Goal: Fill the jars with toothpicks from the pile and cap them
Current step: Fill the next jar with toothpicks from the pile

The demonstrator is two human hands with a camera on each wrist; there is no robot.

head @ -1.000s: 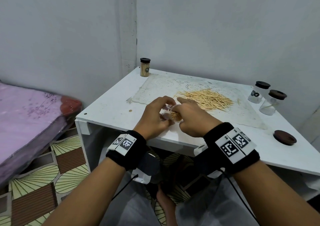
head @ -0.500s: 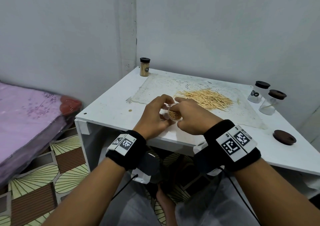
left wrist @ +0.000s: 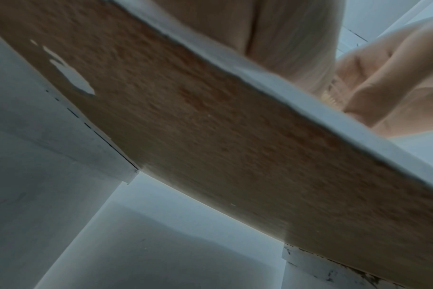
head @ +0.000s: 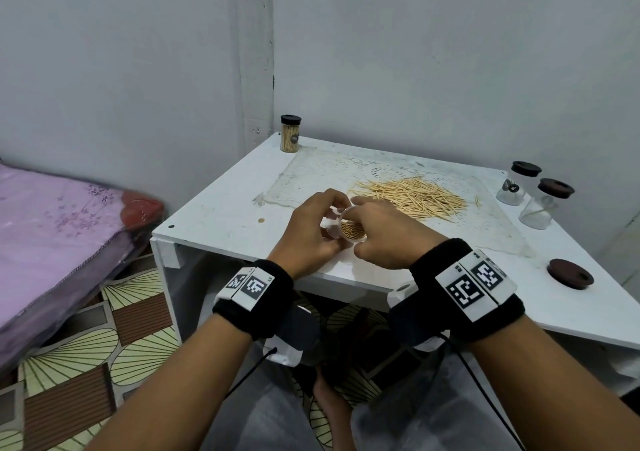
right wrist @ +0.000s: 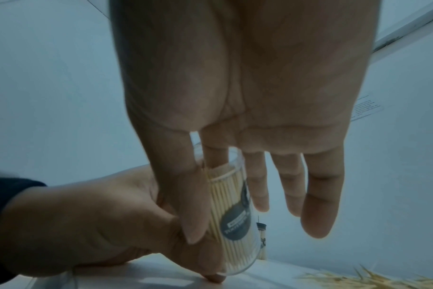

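A clear toothpick jar, uncapped and packed with toothpicks, stands tilted near the table's front edge. My left hand grips its lower body from the left. My right hand comes from the right. In the right wrist view the jar has my right hand's thumb lying along its outside and the index finger dipping into its mouth, while the other fingers stay straight. My left hand holds the jar's base on the table. The toothpick pile lies just behind the hands on a lace mat.
A filled, capped jar stands at the white table's far left corner. Two capped clear jars stand at the right edge, and a loose dark lid lies nearer. A bed is to the left.
Both hands have kept hold of the jar. Its mouth has turned slightly more towards me and the hands have shifted a little nearer the front edge.
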